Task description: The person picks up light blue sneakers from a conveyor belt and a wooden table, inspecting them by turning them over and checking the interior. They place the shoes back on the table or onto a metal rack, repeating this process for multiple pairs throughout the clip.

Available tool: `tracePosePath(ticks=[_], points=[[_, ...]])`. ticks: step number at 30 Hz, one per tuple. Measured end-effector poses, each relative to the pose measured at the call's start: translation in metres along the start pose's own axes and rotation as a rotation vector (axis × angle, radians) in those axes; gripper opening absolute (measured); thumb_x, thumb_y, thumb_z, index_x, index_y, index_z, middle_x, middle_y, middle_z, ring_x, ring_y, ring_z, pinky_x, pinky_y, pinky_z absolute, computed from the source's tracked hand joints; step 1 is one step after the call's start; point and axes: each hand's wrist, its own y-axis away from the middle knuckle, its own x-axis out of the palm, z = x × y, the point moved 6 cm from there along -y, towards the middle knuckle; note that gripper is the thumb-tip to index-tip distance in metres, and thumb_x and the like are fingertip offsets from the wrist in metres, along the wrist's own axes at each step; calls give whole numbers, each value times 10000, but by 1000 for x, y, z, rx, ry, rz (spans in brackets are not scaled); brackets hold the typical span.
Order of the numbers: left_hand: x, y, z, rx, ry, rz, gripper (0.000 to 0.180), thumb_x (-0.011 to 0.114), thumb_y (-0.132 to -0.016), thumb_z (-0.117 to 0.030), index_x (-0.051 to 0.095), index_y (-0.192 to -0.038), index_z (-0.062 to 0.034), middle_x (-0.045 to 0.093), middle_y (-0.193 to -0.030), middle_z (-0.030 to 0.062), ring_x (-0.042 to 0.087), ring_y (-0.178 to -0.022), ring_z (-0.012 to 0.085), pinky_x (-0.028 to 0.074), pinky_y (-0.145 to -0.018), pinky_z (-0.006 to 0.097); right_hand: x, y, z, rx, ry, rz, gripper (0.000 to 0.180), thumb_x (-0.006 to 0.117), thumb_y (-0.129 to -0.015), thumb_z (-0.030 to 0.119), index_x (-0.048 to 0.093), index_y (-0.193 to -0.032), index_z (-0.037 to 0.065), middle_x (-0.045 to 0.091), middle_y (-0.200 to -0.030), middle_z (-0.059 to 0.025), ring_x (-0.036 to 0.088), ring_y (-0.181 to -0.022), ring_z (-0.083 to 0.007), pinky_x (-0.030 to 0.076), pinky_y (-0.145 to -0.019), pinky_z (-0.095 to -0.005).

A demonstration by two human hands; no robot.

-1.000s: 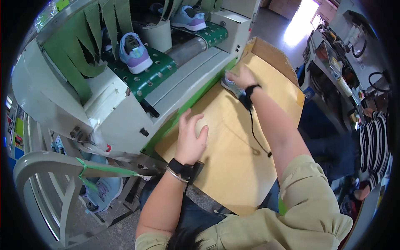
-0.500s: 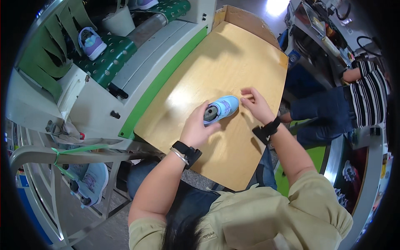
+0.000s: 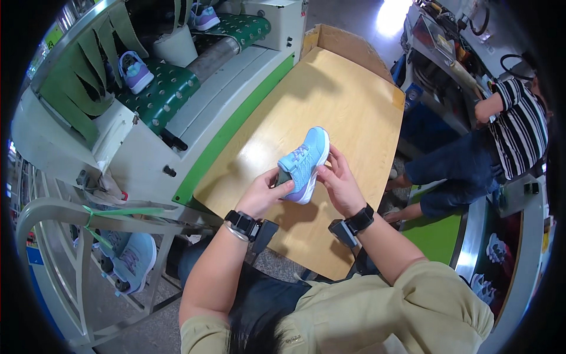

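A small light-blue sneaker (image 3: 305,162) with a purple sole edge is held above the wooden table (image 3: 348,106), toe pointing away from me. My left hand (image 3: 263,193) grips its heel end from the left. My right hand (image 3: 338,180) holds its right side, fingers along the sole. Both wrists carry black bands with small black devices.
A green perforated conveyor (image 3: 162,94) runs on the left with a purple sneaker (image 3: 135,71) on it and another (image 3: 203,16) farther back. A white bucket (image 3: 175,46) stands there. A person in a striped shirt (image 3: 516,127) sits at right. More shoes (image 3: 131,259) lie under the machine.
I took the blue sneaker from the table's far end and brought it close. Both hands now hold it in front of me, and it has turned with its upper facing up.
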Motion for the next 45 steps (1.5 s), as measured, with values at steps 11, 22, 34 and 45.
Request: tracePosePath(ticks=[11, 22, 34, 45], points=[[8, 16, -15, 136, 41, 145, 798, 823, -881, -232, 400, -1524, -20, 562, -1401, 88, 539, -1280, 196, 449, -1081, 358, 35, 7, 16, -5, -92, -119, 531, 425, -1110, 332, 317, -1544, 47, 481, -1468, -94, 495, -1312, -185, 418, -1096, -393], [3, 26, -55, 330, 37, 8, 640, 586, -1051, -338, 351, -1555, -21, 494, -1461, 130, 465, -1355, 218, 408, -1095, 359, 60, 31, 0, 196, -43, 145, 491, 382, -1126, 307, 392, -1502, -7, 570, -1344, -104, 559, -1218, -166, 428, -1087, -328], [15, 33, -44, 240, 145, 40, 406, 586, -1053, -328, 494, -1332, -47, 606, -1159, 40, 584, -1049, 123, 494, -909, 283, 62, 25, 66, 91, 585, 232, 282, 526, -1079, 199, 669, -1166, -28, 708, -931, -76, 693, -822, -141, 581, -767, -281], [14, 34, -45, 241, 168, 58, 416, 587, -1051, -350, 487, -1334, -62, 612, -1157, 44, 593, -1035, 126, 496, -896, 289, 62, 25, 68, 166, 666, 293, 318, 538, -1071, 224, 680, -1122, -57, 715, -879, -92, 688, -784, -152, 573, -728, -286]])
